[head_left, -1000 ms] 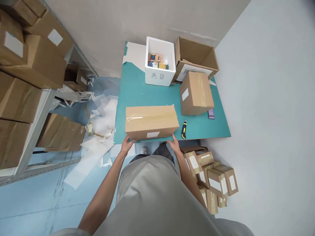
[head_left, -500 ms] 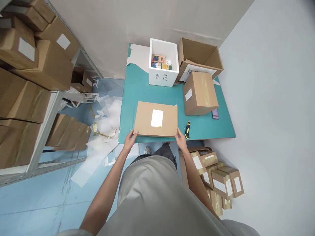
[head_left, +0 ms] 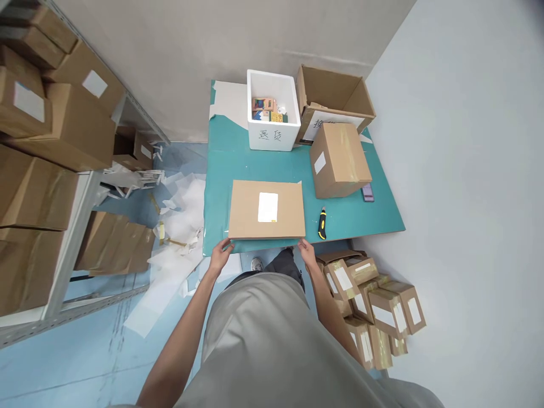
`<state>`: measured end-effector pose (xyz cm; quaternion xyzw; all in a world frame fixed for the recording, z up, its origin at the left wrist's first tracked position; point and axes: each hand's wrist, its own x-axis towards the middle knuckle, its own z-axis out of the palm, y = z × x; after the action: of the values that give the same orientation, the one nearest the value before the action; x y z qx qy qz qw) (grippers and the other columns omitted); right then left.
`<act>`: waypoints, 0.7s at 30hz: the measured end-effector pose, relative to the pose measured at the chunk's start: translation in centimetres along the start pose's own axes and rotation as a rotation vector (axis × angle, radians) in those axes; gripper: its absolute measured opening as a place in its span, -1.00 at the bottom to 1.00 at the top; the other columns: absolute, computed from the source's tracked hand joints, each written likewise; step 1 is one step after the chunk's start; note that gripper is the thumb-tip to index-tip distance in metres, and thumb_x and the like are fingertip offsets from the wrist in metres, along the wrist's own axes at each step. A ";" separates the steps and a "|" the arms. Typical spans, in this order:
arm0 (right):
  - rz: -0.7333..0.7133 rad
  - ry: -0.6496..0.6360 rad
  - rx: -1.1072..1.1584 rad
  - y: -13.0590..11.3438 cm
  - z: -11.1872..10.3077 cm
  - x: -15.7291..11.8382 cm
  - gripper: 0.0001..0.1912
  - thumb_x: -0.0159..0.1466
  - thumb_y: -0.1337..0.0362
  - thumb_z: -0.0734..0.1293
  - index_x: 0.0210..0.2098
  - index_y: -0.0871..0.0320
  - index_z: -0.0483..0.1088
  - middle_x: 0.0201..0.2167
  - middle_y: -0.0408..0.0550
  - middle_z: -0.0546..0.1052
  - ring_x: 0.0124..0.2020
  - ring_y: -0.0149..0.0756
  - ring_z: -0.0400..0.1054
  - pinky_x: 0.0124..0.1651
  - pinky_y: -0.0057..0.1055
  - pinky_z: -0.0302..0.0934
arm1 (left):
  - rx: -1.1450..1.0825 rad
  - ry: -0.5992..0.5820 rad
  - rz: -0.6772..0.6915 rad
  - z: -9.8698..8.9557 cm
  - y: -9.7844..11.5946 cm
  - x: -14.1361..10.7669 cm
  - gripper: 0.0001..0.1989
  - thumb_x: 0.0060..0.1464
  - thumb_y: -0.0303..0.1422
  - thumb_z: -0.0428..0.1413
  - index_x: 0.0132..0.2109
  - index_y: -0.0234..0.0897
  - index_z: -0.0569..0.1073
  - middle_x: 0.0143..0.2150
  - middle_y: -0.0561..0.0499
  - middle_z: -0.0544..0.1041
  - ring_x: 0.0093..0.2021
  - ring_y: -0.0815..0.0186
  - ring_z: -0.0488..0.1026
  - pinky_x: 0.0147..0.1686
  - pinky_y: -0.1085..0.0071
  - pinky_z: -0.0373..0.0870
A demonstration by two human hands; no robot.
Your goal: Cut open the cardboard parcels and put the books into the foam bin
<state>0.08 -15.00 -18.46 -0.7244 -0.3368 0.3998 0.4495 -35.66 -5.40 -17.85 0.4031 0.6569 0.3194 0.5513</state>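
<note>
A flat brown cardboard box [head_left: 249, 209] with a white label [head_left: 268, 207] lies on the green-topped table [head_left: 259, 164], close to its front edge. My left hand [head_left: 220, 255] is at the box's near left corner, its fingers stretched out and a little apart. At the near right corner is my right hand [head_left: 306, 253], with fingers loosely extended. Neither hand is wrapped round the box; whether the fingertips still touch it is hard to see. A black and yellow utility knife [head_left: 322, 224] lies to the right of the box.
Behind stand a white bin [head_left: 274, 136] with small packets and an open carton [head_left: 368, 102]. A taller closed box [head_left: 340, 161] stands beside a phone [head_left: 368, 192]. Shelves of boxes [head_left: 80, 130] rise at left, with paper scraps [head_left: 170, 243] on the floor. Small parcels [head_left: 385, 309] are piled at right.
My hands have slid off the sides of the box towards me, down to its near corners. The box lies on the table; the view has shifted slightly.
</note>
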 end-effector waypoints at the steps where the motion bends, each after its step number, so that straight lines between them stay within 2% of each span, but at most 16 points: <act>1: 0.001 0.021 -0.009 -0.4 -0.2 0.2 -0.39 0.19 -0.28 0.36 -0.17 0.13 0.63 -0.15 0.12 0.73 0.09 0.13 0.55 0.26 0.11 0.39 | 0.009 0.003 0.022 0.0 0.4 -0.2 -0.53 0.02 -0.15 0.35 0.03 -0.33 0.65 0.16 -0.26 0.64 0.24 -0.11 0.56 0.34 -0.06 0.41; 4: -0.002 0.087 -0.016 -2.5 -1.0 1.2 -0.30 0.17 -0.30 0.38 -0.04 0.16 0.66 0.03 0.20 0.70 0.21 0.22 0.49 0.34 0.17 0.31 | 0.023 0.015 0.135 -0.2 2.2 -0.6 -0.48 0.06 -0.05 0.34 0.06 -0.31 0.66 0.18 -0.23 0.61 0.21 -0.04 0.56 0.29 0.00 0.47; 7: -0.084 0.142 -0.019 -5.7 -2.2 2.4 -0.24 0.24 -0.27 0.38 0.12 0.21 0.64 0.18 0.23 0.63 0.26 0.17 0.45 0.36 0.08 0.31 | 0.037 0.066 0.279 -0.2 5.5 -0.7 -0.43 0.14 0.03 0.28 0.12 -0.29 0.66 0.10 -0.17 0.60 0.15 0.06 0.56 0.24 0.11 0.51; 10: -0.245 0.205 -0.093 -9.2 -3.4 3.5 -0.30 0.32 -0.21 0.37 0.16 0.22 0.64 0.11 0.21 0.64 0.12 0.06 0.51 0.28 -0.03 0.37 | 0.092 0.174 0.432 -0.2 9.4 -0.6 -0.45 0.21 0.03 0.23 0.12 -0.29 0.69 -0.08 -0.10 0.58 0.01 0.15 0.57 0.13 0.23 0.55; 13: -0.305 0.243 -0.152 -11.5 -4.1 4.1 -0.33 0.34 -0.19 0.37 0.15 0.23 0.65 -0.05 0.17 0.64 -0.07 -0.05 0.50 0.13 -0.10 0.41 | 0.110 0.214 0.508 -0.2 12.3 -0.7 -0.49 0.22 0.00 0.23 0.09 -0.30 0.70 -0.19 -0.05 0.53 -0.10 0.22 0.55 0.02 0.32 0.56; 17: -0.301 0.246 -0.167 -12.4 -3.9 4.4 -0.30 0.36 -0.21 0.34 0.17 0.25 0.63 -0.15 0.12 0.59 -0.17 -0.12 0.46 0.03 -0.15 0.44 | 0.120 0.204 0.494 0.2 13.8 -0.9 -0.54 0.26 -0.04 0.21 0.06 -0.30 0.72 -0.21 -0.04 0.51 -0.10 0.23 0.53 -0.03 0.36 0.57; 21: -0.306 0.252 -0.181 -12.7 -3.2 6.1 -0.26 0.37 -0.23 0.30 0.18 0.28 0.62 -0.09 0.19 0.59 -0.09 -0.08 0.48 0.09 -0.14 0.44 | 0.140 0.230 0.498 0.9 14.4 0.3 -0.53 0.28 -0.06 0.19 0.07 -0.35 0.71 -0.15 -0.09 0.53 -0.07 0.20 0.52 -0.04 0.35 0.57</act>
<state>4.03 -6.39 -7.57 -0.7465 -0.4184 0.2015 0.4765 -32.22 1.62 -5.69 0.5504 0.6164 0.4425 0.3484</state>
